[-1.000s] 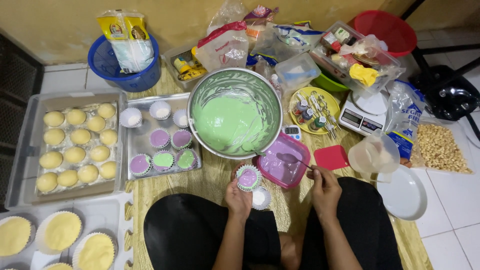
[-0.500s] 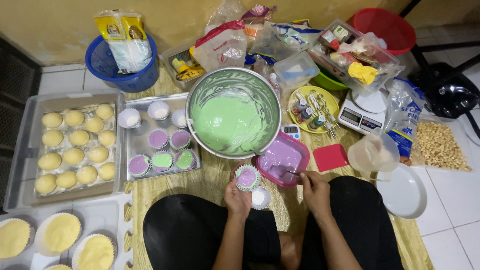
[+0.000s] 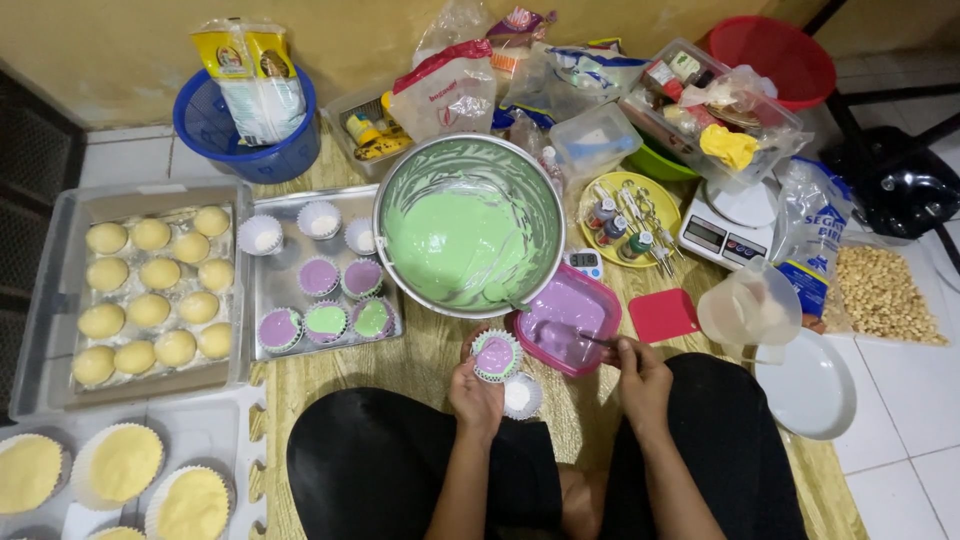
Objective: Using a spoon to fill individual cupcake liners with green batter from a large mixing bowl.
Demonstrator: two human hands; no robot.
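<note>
At centre of the mat I record the metal mixing bowl [image 3: 470, 225], holding pale green batter smeared up its walls. Left of the bowl, a clear tub [image 3: 60, 300] carries rows of yellow buns; between tub and bowl, a steel tray [image 3: 268, 310] holds paper cups, three with white filling, the rest with purple or green batter. Just right of and below the bowl sits a pink container [image 3: 568, 330] of purple batter. Below the bowl's rim, the filled cupcake liner [image 3: 496, 355] shows purple batter edged with green.

Further yellow cakes at lower left are cut off by the frame edge. The utensil [image 3: 590, 340] reaching into the pink container is too dark and thin to identify.

Left hand [image 3: 477, 392] is raised, fingers curled under the filled cupcake liner, gripping it. Right hand [image 3: 640, 375] is closed in a pinch on the utensil's handle, wrist bent toward the pink container.
</note>
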